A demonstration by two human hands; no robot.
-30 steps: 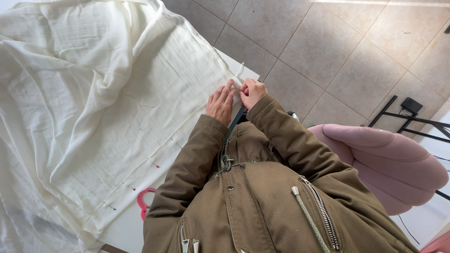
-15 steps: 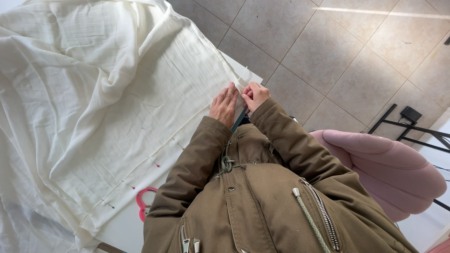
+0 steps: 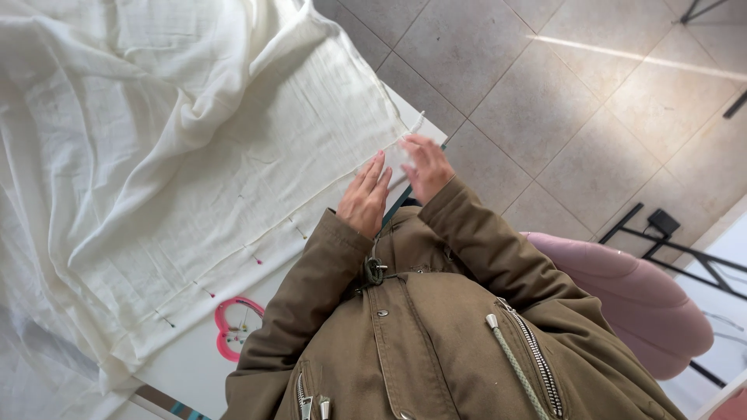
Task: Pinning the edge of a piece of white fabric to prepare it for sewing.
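White fabric (image 3: 179,155) under both hands; pink heart-shaped holder (image 3: 233,330) near.

A second ago both hands were bunched together, pinching the hem of the white fabric (image 3: 233,179). Now the left hand (image 3: 364,198) has flattened, fingers stretched on the cloth, and the right hand (image 3: 426,165) has drawn slightly apart, nearer the fabric's corner at the desk edge.

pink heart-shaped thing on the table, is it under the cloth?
No, the pink heart-shaped holder lies bare on the white table, beside the pinned edge of the white cloth.
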